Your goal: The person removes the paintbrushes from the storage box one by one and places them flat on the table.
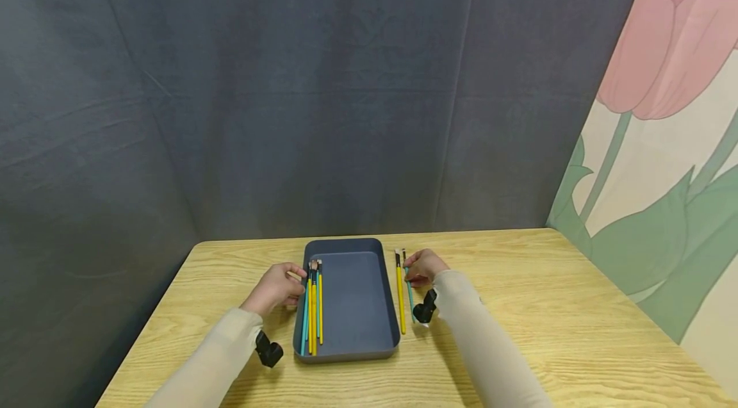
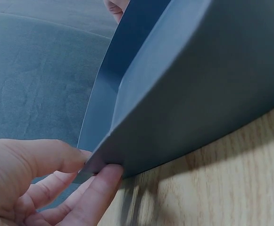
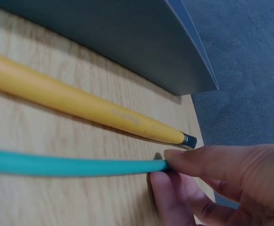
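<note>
A dark grey tray (image 1: 360, 305) lies on the table, with several yellow and teal paintbrushes (image 1: 314, 315) side by side along its left inside, bristles toward the far end. My left hand (image 1: 280, 286) pinches the tray's left wall at the rim, thumb on top and a finger against the outside in the left wrist view. To the right of the tray, my right hand (image 1: 425, 267) pinches a teal paintbrush (image 3: 80, 165) near its upper handle between thumb and fingertip. Between that brush and the tray lies a yellow paintbrush (image 1: 400, 296), its flat bristles pointing away.
The wooden table (image 1: 536, 312) reaches well to the right. A dark grey curtain (image 1: 346, 107) hangs behind its far edge. On the right stands a wall (image 1: 651, 158) painted with a tulip. Each sleeved wrist carries a small black camera (image 1: 268, 350).
</note>
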